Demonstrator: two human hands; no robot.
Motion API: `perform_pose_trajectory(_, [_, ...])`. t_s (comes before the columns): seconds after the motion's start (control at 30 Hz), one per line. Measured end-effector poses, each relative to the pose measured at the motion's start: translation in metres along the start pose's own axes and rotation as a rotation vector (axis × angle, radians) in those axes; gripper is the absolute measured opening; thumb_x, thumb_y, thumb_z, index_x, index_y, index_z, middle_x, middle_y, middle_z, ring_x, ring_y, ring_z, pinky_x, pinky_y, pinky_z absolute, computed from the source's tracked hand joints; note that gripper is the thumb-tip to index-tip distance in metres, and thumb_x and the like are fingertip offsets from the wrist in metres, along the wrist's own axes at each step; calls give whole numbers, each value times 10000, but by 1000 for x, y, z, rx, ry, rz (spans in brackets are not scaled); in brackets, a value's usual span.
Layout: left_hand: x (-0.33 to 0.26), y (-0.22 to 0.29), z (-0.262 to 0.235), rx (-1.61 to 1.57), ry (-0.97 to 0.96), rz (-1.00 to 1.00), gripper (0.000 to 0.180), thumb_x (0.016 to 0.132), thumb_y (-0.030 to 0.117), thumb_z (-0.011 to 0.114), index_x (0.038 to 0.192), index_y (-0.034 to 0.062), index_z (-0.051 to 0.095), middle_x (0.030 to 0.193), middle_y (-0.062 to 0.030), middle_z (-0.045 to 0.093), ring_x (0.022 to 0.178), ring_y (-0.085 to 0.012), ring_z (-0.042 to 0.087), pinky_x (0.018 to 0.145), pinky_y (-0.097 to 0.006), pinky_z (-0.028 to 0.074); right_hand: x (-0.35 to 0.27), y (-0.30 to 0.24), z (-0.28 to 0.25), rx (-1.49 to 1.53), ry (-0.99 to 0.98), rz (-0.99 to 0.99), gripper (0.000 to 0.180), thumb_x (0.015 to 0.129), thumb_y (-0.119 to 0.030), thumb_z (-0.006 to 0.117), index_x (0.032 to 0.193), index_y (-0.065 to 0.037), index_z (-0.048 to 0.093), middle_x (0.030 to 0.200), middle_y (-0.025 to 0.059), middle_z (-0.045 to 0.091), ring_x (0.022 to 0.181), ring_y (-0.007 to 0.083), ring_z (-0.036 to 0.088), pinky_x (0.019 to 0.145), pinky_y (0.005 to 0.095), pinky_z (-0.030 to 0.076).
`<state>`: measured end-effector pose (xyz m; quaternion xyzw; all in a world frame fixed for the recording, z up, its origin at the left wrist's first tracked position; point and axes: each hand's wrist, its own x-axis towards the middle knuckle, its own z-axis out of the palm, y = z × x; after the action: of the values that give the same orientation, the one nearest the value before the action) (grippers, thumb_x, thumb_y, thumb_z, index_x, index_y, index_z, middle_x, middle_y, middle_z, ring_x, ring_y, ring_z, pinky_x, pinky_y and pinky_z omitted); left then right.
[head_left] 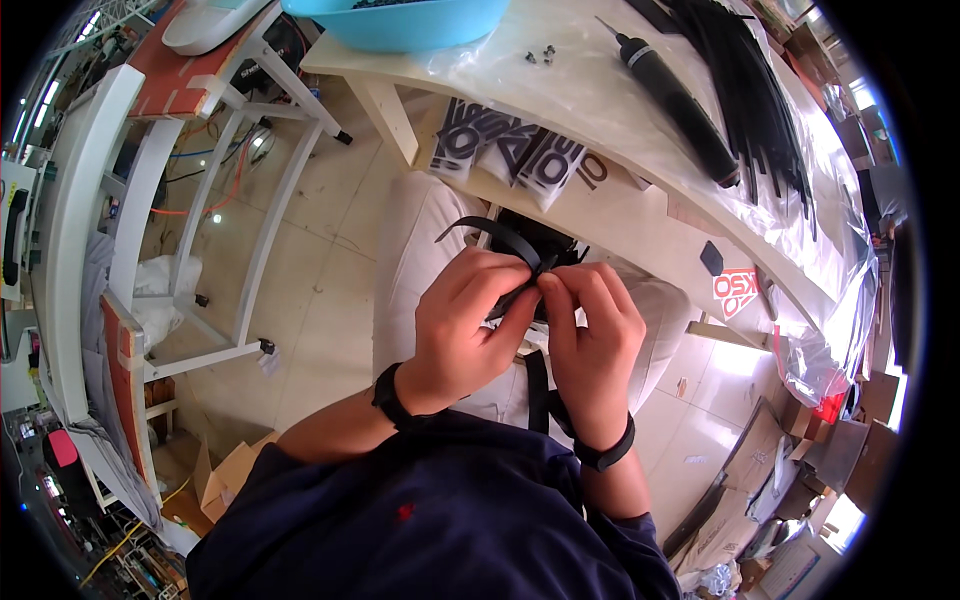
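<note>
My left hand (465,325) and my right hand (595,335) meet over my lap, fingertips pinched together. Between them is a black strap (505,238), its free end curling up and to the left. The left fingers grip it, and my right thumb and fingers press on the same spot, where a small dark part may be hidden. Below the hands, another length of black strap (537,385) hangs down by my right wrist. Behind the fingers lies a dark bundle (548,245) that I cannot make out clearly.
On the table (560,90) ahead lie a black electric screwdriver (680,110), a bundle of black straps (750,100) and a few small screws (541,55). A light-blue basin (410,25) stands at its far left. Printed plastic packets (510,150) sit on the shelf below. A white metal frame (260,230) stands left.
</note>
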<state>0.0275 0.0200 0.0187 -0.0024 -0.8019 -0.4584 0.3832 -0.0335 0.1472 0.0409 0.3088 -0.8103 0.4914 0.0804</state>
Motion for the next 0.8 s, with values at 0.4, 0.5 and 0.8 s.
perform_pose_trajectory(0.4, [-3,-1,2,-105,19,-289,131,824,-86,699,939,-47,652,871,-117,678,723,-177,632,659,-270,506,8,7,-5,-123,-42,-277,212,795,43,727,970,-47,651,934,70,649,792,252,628,666,341,517])
perform_pose_trajectory(0.5, [-3,0,3,-139,9,-315,147,815,-67,710,950,-38,660,877,-133,681,700,-220,645,634,-291,515,6,8,-2,-127,-30,-221,200,797,33,730,961,-46,647,925,68,651,789,248,626,659,347,514])
perform_pose_trajectory(0.8, [-3,3,7,-31,24,-273,127,829,-104,673,944,-54,655,879,-109,686,749,-158,641,692,-263,514,1,2,2,-109,-25,-11,181,809,-3,740,946,-59,636,890,59,638,759,242,622,631,340,507])
